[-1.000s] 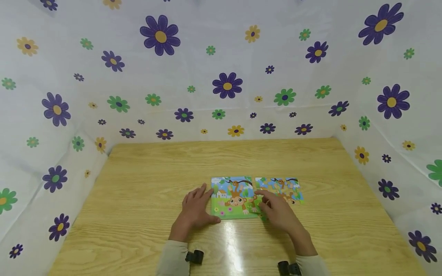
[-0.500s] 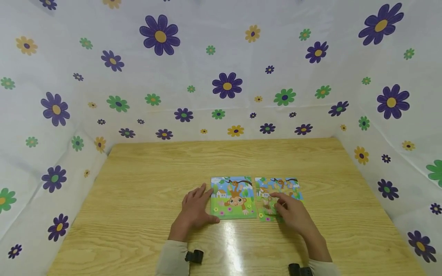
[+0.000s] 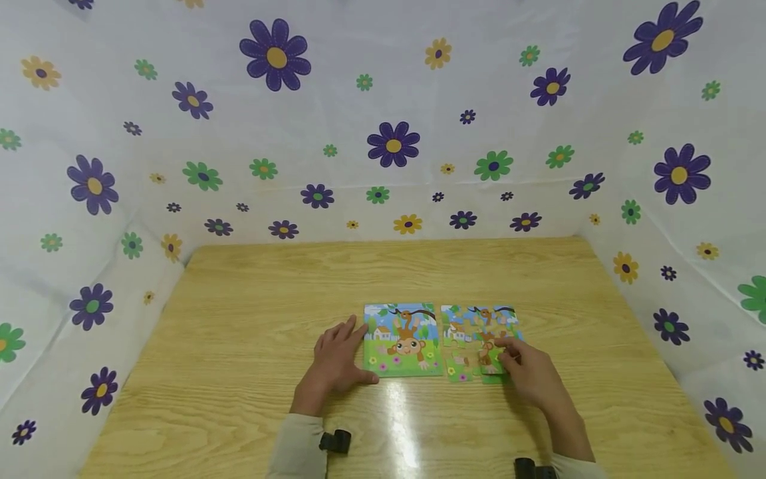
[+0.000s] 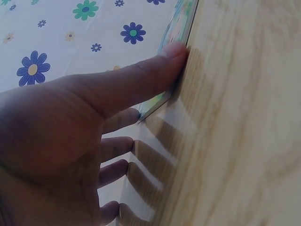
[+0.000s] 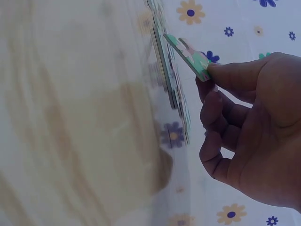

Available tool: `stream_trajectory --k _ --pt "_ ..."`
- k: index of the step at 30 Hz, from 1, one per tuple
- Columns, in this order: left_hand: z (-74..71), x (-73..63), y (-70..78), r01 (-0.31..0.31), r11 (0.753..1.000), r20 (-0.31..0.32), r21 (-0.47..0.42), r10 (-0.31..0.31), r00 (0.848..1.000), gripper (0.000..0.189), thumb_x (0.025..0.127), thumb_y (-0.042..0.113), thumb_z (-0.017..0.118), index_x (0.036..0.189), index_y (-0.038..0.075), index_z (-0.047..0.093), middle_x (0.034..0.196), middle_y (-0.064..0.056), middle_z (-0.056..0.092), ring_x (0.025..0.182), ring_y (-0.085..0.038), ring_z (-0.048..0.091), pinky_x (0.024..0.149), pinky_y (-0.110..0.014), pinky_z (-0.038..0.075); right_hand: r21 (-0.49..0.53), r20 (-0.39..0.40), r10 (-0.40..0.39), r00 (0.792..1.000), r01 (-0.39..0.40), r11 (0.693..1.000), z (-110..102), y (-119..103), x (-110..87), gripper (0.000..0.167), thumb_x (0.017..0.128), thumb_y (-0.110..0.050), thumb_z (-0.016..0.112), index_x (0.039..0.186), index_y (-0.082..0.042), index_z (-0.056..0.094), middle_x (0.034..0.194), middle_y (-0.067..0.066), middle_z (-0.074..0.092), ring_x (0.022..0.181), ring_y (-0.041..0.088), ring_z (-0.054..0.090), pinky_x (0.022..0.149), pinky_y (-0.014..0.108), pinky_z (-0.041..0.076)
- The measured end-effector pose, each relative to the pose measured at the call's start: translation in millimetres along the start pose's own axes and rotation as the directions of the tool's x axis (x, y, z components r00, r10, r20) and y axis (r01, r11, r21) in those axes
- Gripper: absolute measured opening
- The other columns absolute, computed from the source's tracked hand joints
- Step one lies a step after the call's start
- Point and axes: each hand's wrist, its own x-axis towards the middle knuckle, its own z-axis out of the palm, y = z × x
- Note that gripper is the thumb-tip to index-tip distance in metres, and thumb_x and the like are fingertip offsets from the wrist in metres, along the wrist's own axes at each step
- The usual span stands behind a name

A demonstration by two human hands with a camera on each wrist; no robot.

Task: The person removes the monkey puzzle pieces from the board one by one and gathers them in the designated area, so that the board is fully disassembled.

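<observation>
A square picture board (image 3: 383, 367) with a monkey hanging from a branch lies flat on the table. My left hand (image 3: 335, 359) rests at its left side, fingers spread and extended; in the left wrist view the thumb touches the board's edge (image 4: 175, 28). Right of the board is a partly assembled jigsaw puzzle (image 3: 456, 332) of the same picture, with gaps between some pieces. Over its lower right part, my right hand (image 3: 535, 376) pinches a jigsaw piece (image 3: 487, 360) between thumb and index finger. The right wrist view has this piece (image 5: 188, 54) tilted, its other fingers curled in.
The wooden table (image 3: 239, 299) extends around both pictures. White fabric (image 3: 335, 60) printed with flowers encloses it at the back and sides. Black devices sit at the left wrist (image 3: 336, 442) and right wrist (image 3: 532, 470).
My right hand has moved rightward with the jigsaw piece, from the board's right edge to the lower right part of the puzzle. My left hand has stayed at the board.
</observation>
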Motion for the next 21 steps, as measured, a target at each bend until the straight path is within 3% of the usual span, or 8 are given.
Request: stream_trajectory --k 8,12,15,21 --pt "-2.7 -1.2 0.5 -0.001 1.0 -0.002 0.001 0.001 1.0 0.099 0.071 0.049 0.082 0.152 0.019 0.034 0.163 -0.009 0.019 0.146 -0.037 0.019 0.117 -0.06 0.014 -0.045 0.01 0.086 0.996 -0.085 0.995 -13.0 9.2 -5.4 0.028 0.102 -0.018 0.047 0.125 -0.007 0.059 0.105 0.012 0.067 0.089 0.023 0.063 0.06 0.029 0.044" --pt "-3.3 -1.5 1.5 -0.008 1.0 -0.002 -0.001 0.008 1.0 0.099 0.071 0.048 0.083 0.152 0.018 0.035 0.162 -0.01 0.02 0.146 -0.038 0.02 0.116 -0.061 0.014 -0.045 0.028 0.135 0.99 -0.134 0.99 -17.9 14.8 -7.9 0.03 0.103 -0.019 0.042 0.127 -0.007 0.057 0.109 0.016 0.066 0.079 0.022 0.059 0.056 0.03 0.041" --pt "-3.1 -2.0 1.6 -0.008 1.0 -0.001 -0.005 0.008 1.0 0.099 0.071 0.048 0.083 0.151 0.017 0.035 0.162 -0.01 0.021 0.146 -0.039 0.02 0.116 -0.061 0.014 -0.047 0.04 0.169 0.985 -0.167 0.985 -20.3 18.8 -9.8 0.031 0.103 -0.019 0.04 0.127 -0.008 0.056 0.113 0.018 0.065 0.081 0.023 0.058 0.056 0.031 0.04" --pt "-3.2 -1.8 1.2 -0.005 1.0 0.001 0.004 0.005 1.0 0.098 0.071 0.049 0.082 0.152 0.017 0.035 0.162 -0.01 0.02 0.146 -0.038 0.021 0.116 -0.06 0.015 -0.078 0.058 0.176 0.983 -0.171 0.982 -22.7 22.2 -11.0 0.03 0.103 -0.019 0.041 0.125 -0.005 0.056 0.113 0.019 0.064 0.096 0.03 0.062 0.068 0.036 0.048"
